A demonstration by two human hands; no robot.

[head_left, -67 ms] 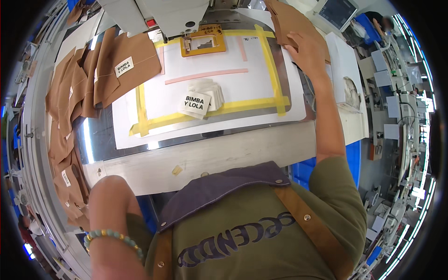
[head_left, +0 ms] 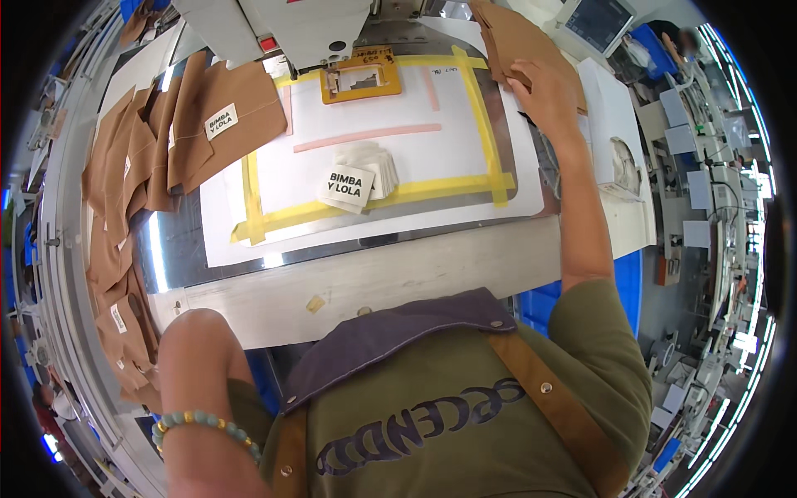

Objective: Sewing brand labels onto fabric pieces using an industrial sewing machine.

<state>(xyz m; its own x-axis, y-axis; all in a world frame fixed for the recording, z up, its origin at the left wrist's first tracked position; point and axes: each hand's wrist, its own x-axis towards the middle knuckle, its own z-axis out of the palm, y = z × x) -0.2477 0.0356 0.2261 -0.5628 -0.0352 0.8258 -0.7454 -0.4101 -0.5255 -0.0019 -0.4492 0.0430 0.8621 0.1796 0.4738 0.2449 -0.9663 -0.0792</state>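
Note:
My right hand reaches to a stack of brown fabric pieces at the far right. Its bent fingers and thumb close on the stack's near left edge; how many pieces they grip is hidden. My left arm is folded back, a bead bracelet around its wrist, and the hand runs out past the lower edge. On the white sheet, taped with yellow strips, lies a small pile of white printed labels. Beyond them sits a yellow frame with a window, under the sewing machine's head.
Brown fabric pieces with labels lie overlapped on the left and hang over the table edge. A white box and a screen stand at the right. A blue bin is below the table's right side.
My right hand's fingers have shifted slightly at the fabric stack's edge. The labels and yellow frame stay in place.

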